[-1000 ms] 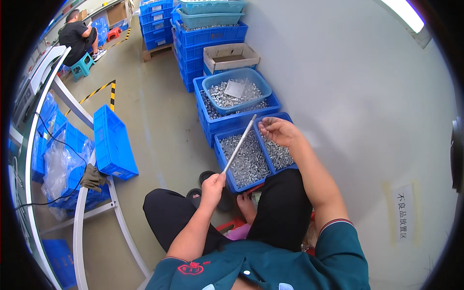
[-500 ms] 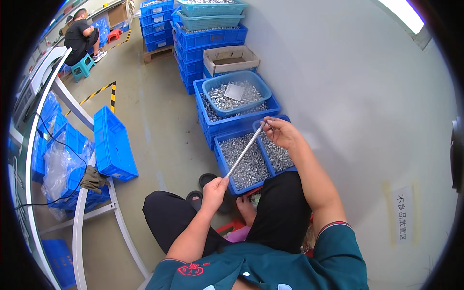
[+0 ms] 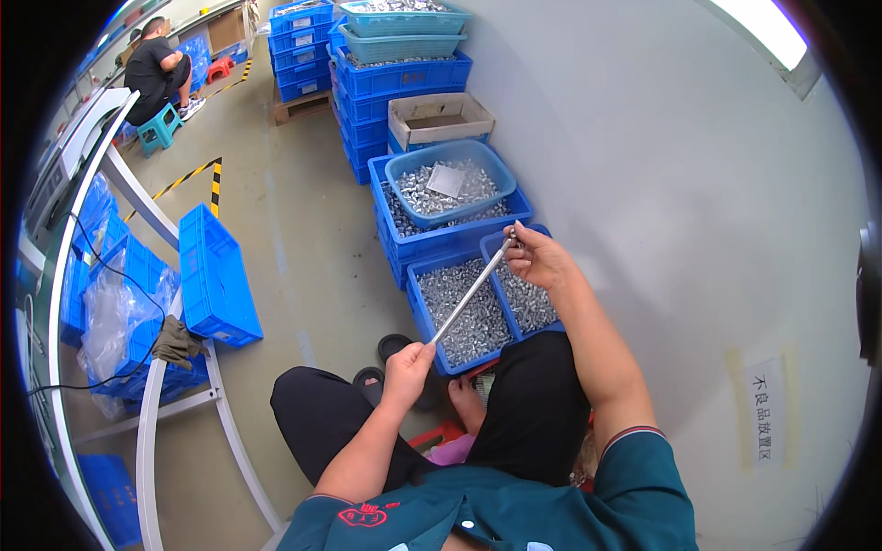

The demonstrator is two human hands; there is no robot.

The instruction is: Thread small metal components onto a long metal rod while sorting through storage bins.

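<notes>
A long, slim metal rod [image 3: 470, 296] slants between my hands, above a divided blue bin [image 3: 413, 292] of small silvery metal parts. Its near end is gripped in my left hand [image 3: 407, 372], fingers closed round it. At the far end, my right hand [image 3: 544, 261] pinches a small shiny metal piece [image 3: 514, 241] against the rod's tip. Whether that piece is on the rod or only beside it, I cannot tell. The parts in the bin's left compartment [image 3: 464, 312] lie directly below the rod; the right compartment [image 3: 528, 298] is partly behind my right hand.
Beyond the bin, a light-blue basket [image 3: 397, 174] of metal parts rests on a larger blue crate [image 3: 432, 246]. Farther back stand stacked crates [image 3: 367, 106] and an open carton [image 3: 478, 124]. A white-framed bench [image 3: 147, 441] is at left, a wall [image 3: 698, 230] at right. A seated person [image 3: 147, 69] is far left.
The rod and both hands have shifted very slightly; the right fingers have turned a little at the rod's tip, where the small metal piece now shows more clearly.
</notes>
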